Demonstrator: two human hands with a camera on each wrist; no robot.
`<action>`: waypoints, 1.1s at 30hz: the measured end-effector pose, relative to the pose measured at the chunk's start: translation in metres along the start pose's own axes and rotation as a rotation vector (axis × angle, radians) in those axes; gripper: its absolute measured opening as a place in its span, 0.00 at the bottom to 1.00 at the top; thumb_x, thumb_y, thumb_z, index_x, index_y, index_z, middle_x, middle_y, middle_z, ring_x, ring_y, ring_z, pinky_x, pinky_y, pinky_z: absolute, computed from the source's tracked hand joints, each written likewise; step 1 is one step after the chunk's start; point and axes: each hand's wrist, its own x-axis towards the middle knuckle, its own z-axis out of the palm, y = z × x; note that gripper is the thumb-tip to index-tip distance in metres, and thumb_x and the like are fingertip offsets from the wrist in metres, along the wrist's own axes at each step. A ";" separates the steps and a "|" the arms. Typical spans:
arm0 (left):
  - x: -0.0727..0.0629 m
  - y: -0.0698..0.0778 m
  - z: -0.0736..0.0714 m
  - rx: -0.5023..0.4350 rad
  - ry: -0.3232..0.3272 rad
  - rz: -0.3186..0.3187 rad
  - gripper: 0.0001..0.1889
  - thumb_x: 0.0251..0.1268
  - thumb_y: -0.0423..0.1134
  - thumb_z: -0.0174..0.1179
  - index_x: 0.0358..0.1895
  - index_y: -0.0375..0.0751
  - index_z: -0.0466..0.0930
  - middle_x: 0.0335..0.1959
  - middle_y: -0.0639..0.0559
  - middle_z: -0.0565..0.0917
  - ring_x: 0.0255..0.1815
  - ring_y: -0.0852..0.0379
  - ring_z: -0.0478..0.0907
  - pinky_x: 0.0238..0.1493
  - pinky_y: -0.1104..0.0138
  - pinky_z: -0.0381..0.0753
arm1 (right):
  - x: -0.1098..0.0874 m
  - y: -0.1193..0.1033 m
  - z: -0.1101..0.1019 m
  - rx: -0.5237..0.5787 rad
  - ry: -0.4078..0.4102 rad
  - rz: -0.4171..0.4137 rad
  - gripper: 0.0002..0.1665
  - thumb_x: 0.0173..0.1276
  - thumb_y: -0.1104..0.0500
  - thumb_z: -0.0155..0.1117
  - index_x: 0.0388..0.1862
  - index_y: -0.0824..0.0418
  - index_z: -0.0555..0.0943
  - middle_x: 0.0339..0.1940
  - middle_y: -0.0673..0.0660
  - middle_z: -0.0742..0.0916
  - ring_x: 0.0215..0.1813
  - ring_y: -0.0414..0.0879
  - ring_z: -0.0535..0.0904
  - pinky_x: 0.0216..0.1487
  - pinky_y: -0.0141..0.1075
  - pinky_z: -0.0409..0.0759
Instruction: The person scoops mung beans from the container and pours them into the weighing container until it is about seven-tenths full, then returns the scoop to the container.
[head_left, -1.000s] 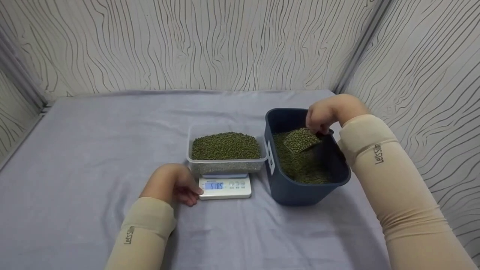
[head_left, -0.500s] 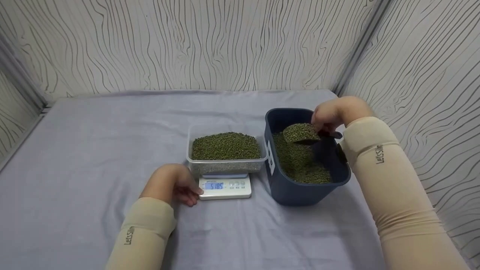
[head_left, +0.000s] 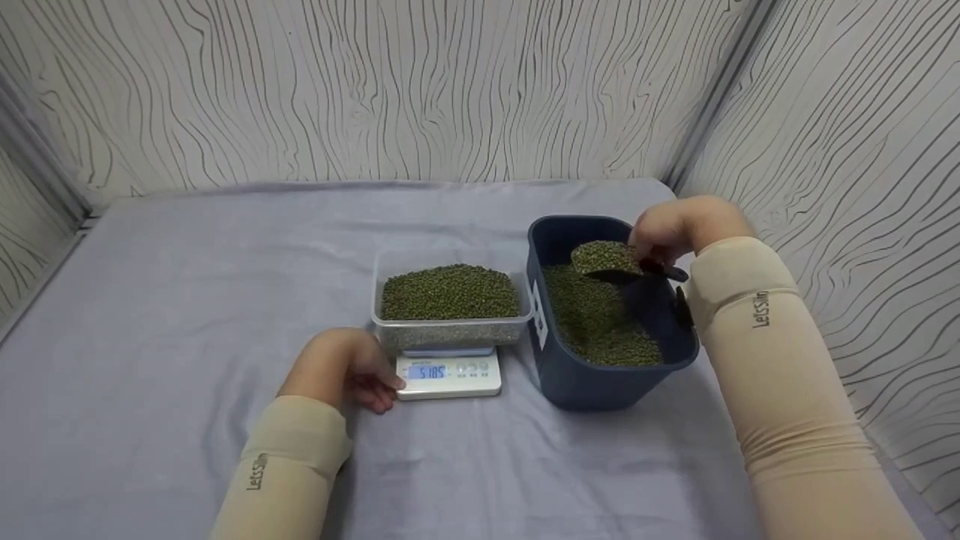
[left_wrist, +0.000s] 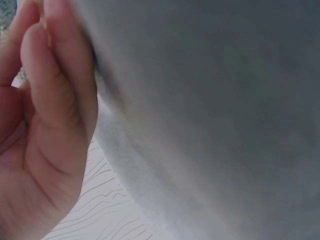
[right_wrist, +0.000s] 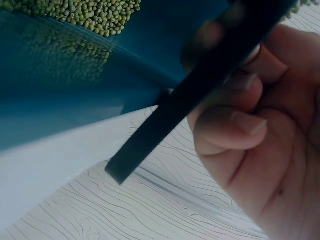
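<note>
Over the dark blue bin (head_left: 615,390), my right hand (head_left: 664,229) grips the black handle (right_wrist: 185,102) of a scoop (head_left: 616,277) heaped with mung beans (head_left: 600,256). The right wrist view shows fingers curled round that handle. More mung beans (head_left: 600,315) lie inside the bin. My left hand (head_left: 356,367) touches the left front corner of a white digital kitchen scale (head_left: 450,386) with a fingertip, its other fingers loosely bent beside it. On the scale stands a clear plastic container (head_left: 454,326) holding a mound of mung beans (head_left: 450,292). The display appears to read 5185; any decimal point is unclear.
The bin stands close against the container's right side and bears a white label (head_left: 540,315). A grey-lilac cloth (head_left: 225,277) covers the table. Pale wood-grain panels (head_left: 375,90) rise behind and at both sides.
My right hand has moved slightly right, and the filled scoop has risen off the beans in the bin and levelled out. The left hand and the display stay the same.
</note>
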 end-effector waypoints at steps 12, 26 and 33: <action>0.001 0.001 0.000 -0.019 -0.003 -0.019 0.08 0.59 0.34 0.61 0.26 0.32 0.79 0.20 0.48 0.81 0.19 0.62 0.78 0.30 0.75 0.81 | -0.003 0.000 -0.005 -0.008 -0.029 -0.006 0.15 0.58 0.72 0.40 0.17 0.57 0.65 0.20 0.51 0.72 0.21 0.41 0.68 0.27 0.31 0.72; 0.002 0.000 0.000 -0.030 -0.004 -0.021 0.08 0.59 0.34 0.61 0.26 0.32 0.79 0.20 0.48 0.81 0.19 0.61 0.79 0.30 0.74 0.81 | -0.009 -0.012 -0.010 -0.010 -0.037 -0.007 0.15 0.58 0.72 0.42 0.16 0.56 0.63 0.18 0.50 0.71 0.20 0.40 0.67 0.26 0.31 0.73; 0.003 0.001 0.000 -0.008 0.008 -0.014 0.08 0.58 0.34 0.62 0.27 0.32 0.80 0.21 0.47 0.81 0.19 0.61 0.79 0.29 0.75 0.81 | -0.011 -0.029 -0.008 -0.004 -0.031 -0.006 0.14 0.60 0.70 0.43 0.17 0.57 0.64 0.18 0.51 0.73 0.21 0.40 0.69 0.27 0.32 0.74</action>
